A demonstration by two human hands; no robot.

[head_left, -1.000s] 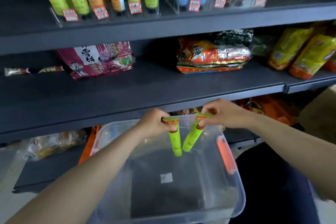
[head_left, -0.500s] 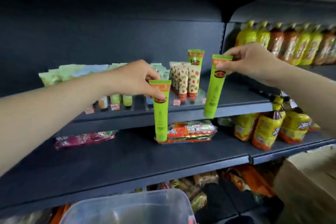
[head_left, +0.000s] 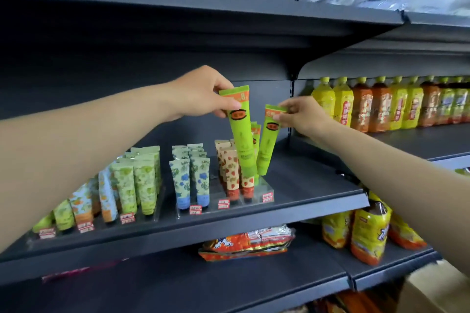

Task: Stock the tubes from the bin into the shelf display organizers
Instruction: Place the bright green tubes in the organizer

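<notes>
Dark metal shelf (head_left: 292,200) | left hand (head_left: 201,95) grip: green tube (head_left: 240,134) | right hand (head_left: 301,115) grip: second tube (head_left: 268,145)

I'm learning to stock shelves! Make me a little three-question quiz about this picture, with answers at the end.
1. True or false: each hand holds one green tube.
2. Which tubes stand right beside the spot where the green ones are going? A) strawberry-print B) blue-flower C) orange-print
3. Fill in: the drink bottles stand on the shelf to the person's ____.

Key
1. True. The left hand pinches the left green tube near its top, and the right hand pinches the right green tube at its crimped top end.
2. A. The strawberry-print tubes stand in the same clear organizer.
3. Right, where the drink bottles stand in a row.
</notes>
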